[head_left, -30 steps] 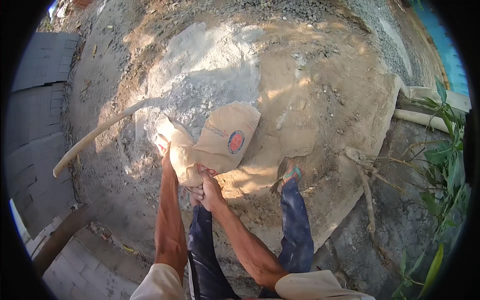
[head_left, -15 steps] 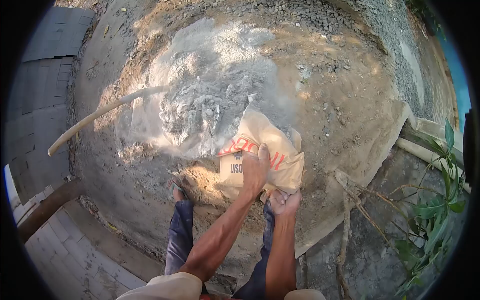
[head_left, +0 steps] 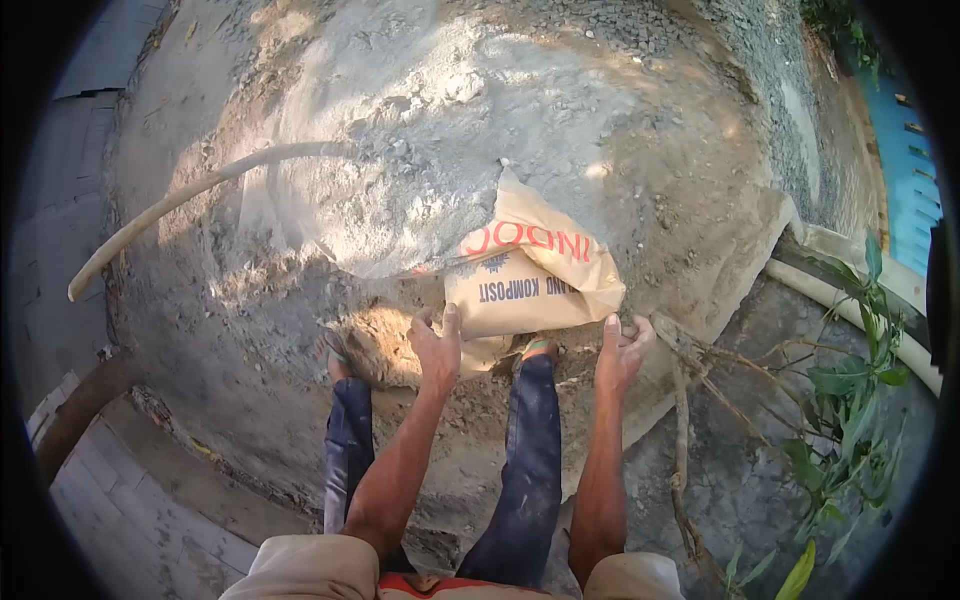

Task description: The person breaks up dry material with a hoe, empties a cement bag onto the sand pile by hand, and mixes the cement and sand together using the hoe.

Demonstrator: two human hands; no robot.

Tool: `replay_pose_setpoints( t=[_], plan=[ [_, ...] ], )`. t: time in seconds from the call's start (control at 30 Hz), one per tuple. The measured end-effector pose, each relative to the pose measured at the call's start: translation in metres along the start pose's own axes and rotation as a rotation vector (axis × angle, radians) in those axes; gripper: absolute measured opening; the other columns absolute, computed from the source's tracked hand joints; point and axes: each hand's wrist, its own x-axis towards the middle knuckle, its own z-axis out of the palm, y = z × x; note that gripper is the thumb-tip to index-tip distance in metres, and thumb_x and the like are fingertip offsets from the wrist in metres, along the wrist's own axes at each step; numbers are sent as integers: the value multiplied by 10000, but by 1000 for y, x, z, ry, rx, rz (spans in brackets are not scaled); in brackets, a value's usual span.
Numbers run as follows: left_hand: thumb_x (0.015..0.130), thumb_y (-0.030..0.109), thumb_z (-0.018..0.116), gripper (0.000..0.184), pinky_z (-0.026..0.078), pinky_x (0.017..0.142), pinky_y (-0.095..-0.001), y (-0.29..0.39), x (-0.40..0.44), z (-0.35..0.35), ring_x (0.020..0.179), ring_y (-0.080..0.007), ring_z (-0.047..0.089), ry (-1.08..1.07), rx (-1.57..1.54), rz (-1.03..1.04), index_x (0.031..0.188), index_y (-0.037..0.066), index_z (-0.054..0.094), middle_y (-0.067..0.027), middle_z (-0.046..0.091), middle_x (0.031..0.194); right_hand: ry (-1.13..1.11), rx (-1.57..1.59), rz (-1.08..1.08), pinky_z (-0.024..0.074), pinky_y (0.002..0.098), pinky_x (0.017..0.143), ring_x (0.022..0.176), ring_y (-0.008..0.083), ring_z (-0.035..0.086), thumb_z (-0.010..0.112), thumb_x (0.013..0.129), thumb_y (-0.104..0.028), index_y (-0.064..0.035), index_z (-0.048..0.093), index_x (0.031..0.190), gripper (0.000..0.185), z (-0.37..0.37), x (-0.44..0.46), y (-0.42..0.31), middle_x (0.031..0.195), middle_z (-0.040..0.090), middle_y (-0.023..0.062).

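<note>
A brown paper bag (head_left: pixel 530 295) with red and dark print lies at the near edge of a spread of grey powder (head_left: pixel 430 160), its top pointed and its right side folded. My left hand (head_left: pixel 436 348) is at the bag's lower left corner, thumb against the edge and the other fingers apart, off the paper. At the lower right corner, my right hand (head_left: pixel 622 352) has its thumb touching the bag, with its loosely bent fingers outside it. Neither hand is closed round the bag.
A curved wooden handle (head_left: pixel 180 205) runs from the powder to the left. My sandalled feet stand below the bag. Dry branches (head_left: pixel 683 450) and a leafy plant (head_left: pixel 850 385) are at the right, beside a pale pole (head_left: pixel 850 315). Grey blocks (head_left: pixel 150 520) lie lower left.
The bag first swung right and turned its printed side up, and now lies flatter. Both hands have loosened from it and moved apart to its lower corners. Grey powder spreads wider, with the dust thinner.
</note>
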Motion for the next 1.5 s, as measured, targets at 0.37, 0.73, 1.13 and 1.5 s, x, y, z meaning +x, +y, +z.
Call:
replay_pose_setpoints(
  t=[0.37,0.73,1.13,1.5],
  plan=[
    [864,635,733,840,538,755,-378,-32,48,66,893,-229,649,-247,-473,-563,1127,-159,657,-203,687,1046,-99,-280,-148,461,510,906,1043,456,601,583,1021,-400,26,566,1222,471,79,27,-14,1074,622,277],
    [987,344,690,432,524,658,-323,21,17,3,749,-162,645,-365,-1088,-576,1131,-63,698,-66,706,927,-334,56,-263,520,494,826,1003,457,687,527,1043,-361,29,691,1150,437,21,-30,-93,1040,717,281],
    [1009,241,588,391,584,710,-367,46,-54,-195,833,-233,726,-529,-756,-567,1239,-70,648,-148,737,1043,-612,32,-38,488,443,904,1017,388,686,579,971,-438,39,680,1198,538,-26,-174,-186,1056,714,287],
    [1018,502,549,475,452,522,-376,-3,-42,-228,626,-192,576,-638,-617,-733,1105,47,659,-64,673,839,-543,-30,161,478,434,963,1098,368,656,680,936,-435,111,663,1201,607,27,-120,-209,1171,698,260]
  ],
)
